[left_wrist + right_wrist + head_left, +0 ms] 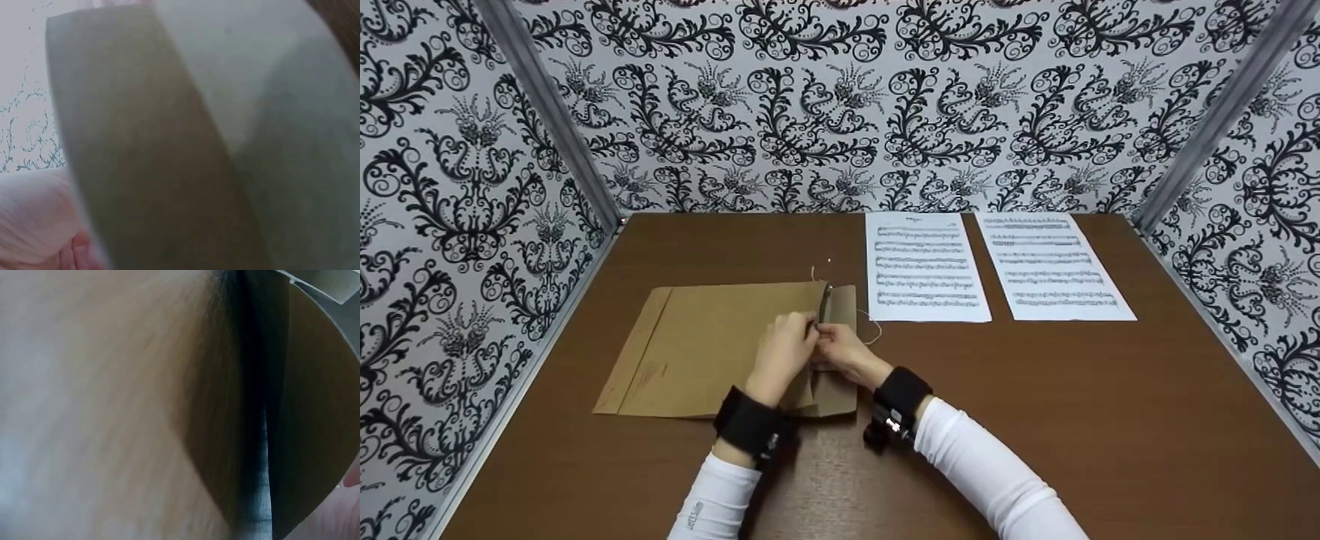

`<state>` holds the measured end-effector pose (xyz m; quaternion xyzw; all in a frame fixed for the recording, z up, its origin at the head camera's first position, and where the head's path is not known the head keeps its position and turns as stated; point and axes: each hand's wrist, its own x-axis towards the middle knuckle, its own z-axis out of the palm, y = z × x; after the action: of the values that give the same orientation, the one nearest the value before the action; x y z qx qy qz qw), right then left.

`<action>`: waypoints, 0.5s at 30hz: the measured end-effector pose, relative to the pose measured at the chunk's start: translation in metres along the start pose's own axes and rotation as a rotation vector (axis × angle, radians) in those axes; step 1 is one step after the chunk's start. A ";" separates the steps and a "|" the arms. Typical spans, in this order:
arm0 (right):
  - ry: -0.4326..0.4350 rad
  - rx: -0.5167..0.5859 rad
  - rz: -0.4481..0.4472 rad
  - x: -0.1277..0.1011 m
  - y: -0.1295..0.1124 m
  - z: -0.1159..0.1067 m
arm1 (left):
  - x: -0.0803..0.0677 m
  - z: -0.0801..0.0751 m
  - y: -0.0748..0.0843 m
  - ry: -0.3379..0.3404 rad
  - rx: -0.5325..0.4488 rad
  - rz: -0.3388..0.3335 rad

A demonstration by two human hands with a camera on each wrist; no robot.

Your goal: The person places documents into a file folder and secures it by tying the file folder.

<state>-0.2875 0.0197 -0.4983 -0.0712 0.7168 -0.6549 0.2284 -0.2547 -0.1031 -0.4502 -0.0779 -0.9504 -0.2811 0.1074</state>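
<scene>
Envelope (712,349) of brown paper lies flat on the brown tabletop (1080,420), left of centre, its flap end toward the right; both hands meet at that flap end, near the person; white sleeves and black wrist bands lead up to them. Left hand (784,352) rests on the envelope with its fingers curled toward the flap's edge, pinching there; right hand (840,352) comes from the right, its fingers likewise curled at the flap (840,304), touching the left hand; exactly what each fingertip pinches I cannot tell. A thin string (873,330) trails from the flap just beside the right hand. Both wrist views are filled with blurred brown paper held very close. Farther off, to the right and well apart from the envelope, two white sheets of printed music lie side by side: the near-left sheet (926,266) and the right sheet (1054,264). Beyond stand walls (840,105) papered in black-and-white scrollwork.
</scene>
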 end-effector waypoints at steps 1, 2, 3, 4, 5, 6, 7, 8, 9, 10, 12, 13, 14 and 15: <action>-0.002 0.003 0.000 0.001 0.000 0.000 | 0.000 -0.001 0.000 -0.001 -0.004 -0.005; -0.005 0.002 0.001 0.001 0.001 0.001 | 0.000 -0.001 0.000 0.000 -0.006 -0.008; -0.007 0.002 0.000 0.002 0.001 0.001 | 0.000 -0.002 0.000 0.001 -0.010 -0.015; -0.008 0.004 0.000 0.002 0.001 0.001 | 0.000 -0.003 0.000 0.002 -0.011 -0.018; -0.007 0.006 0.001 0.002 0.001 0.002 | 0.000 -0.003 0.000 0.001 -0.017 -0.022; -0.008 0.006 0.002 0.002 0.001 0.002 | 0.000 -0.003 -0.001 0.001 -0.020 -0.026; -0.008 0.004 0.004 0.002 0.001 0.002 | -0.001 -0.003 -0.001 -0.001 -0.023 -0.029; -0.008 0.001 0.005 0.002 0.001 0.002 | -0.001 -0.004 -0.001 -0.002 -0.028 -0.032; -0.007 0.001 0.006 0.002 0.001 0.002 | -0.001 -0.004 -0.001 -0.005 -0.037 -0.038; -0.006 0.000 0.009 0.002 0.000 0.002 | -0.001 -0.004 -0.001 -0.008 -0.040 -0.039; -0.008 -0.006 0.014 0.002 0.000 0.002 | -0.001 -0.003 -0.001 -0.012 -0.045 -0.043; -0.009 -0.014 0.013 0.002 0.000 0.001 | -0.001 -0.003 -0.001 -0.014 -0.047 -0.044; -0.011 -0.021 0.013 0.001 -0.001 0.001 | -0.001 -0.003 -0.001 -0.013 -0.048 -0.046; -0.014 -0.026 0.013 0.001 -0.001 0.001 | -0.001 -0.003 -0.001 -0.013 -0.047 -0.047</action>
<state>-0.2885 0.0183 -0.4975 -0.0740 0.7243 -0.6434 0.2366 -0.2538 -0.1058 -0.4485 -0.0601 -0.9458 -0.3053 0.0928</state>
